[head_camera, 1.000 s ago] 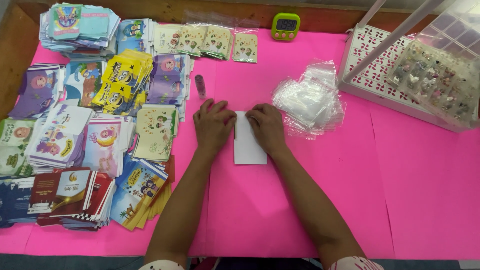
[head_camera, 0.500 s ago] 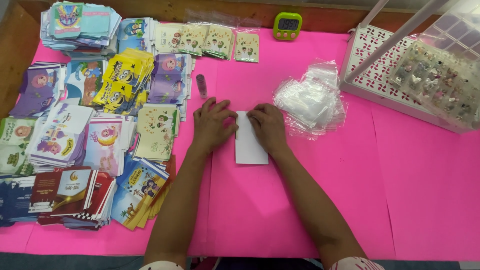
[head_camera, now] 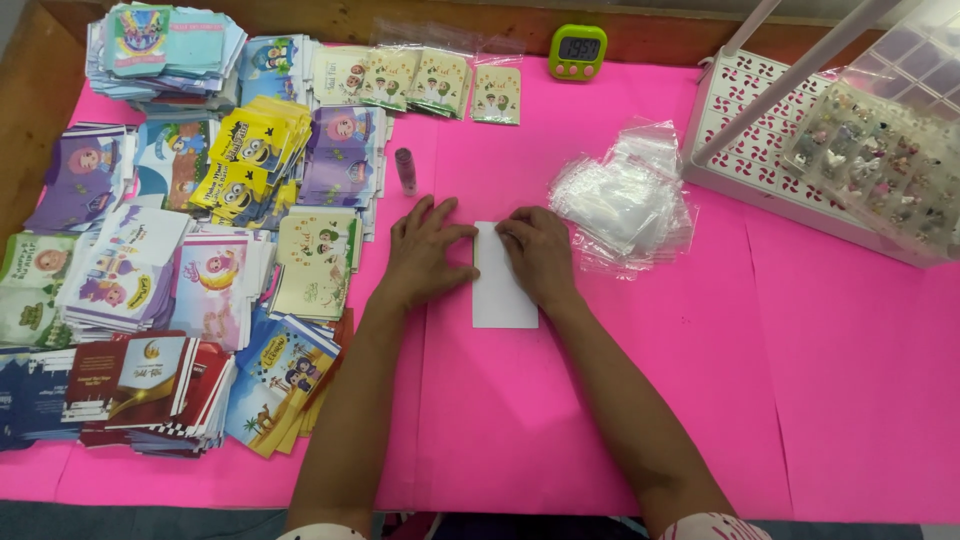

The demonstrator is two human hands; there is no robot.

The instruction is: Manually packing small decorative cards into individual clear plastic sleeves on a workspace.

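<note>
Both hands flat on a white card [head_camera: 503,290] lying mid-table on the pink cloth [head_camera: 620,400]. Left hand [head_camera: 425,250] presses the card's left edge, fingers spread, gripping nothing. Right hand [head_camera: 538,252] covers the upper right corner, fingers bent down onto it, pressing rather than grasping. Clear bags [head_camera: 625,200] heaped just right of the right hand. Small tube [head_camera: 405,171] above the left hand. Printed packets [head_camera: 180,250] stacked along the left. Green timer [head_camera: 578,51] at the far edge.

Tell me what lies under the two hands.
A white card lies flat on the pink cloth. The left hand covers its left edge, the right hand its upper right corner. Those covered parts cannot be seen.
</note>
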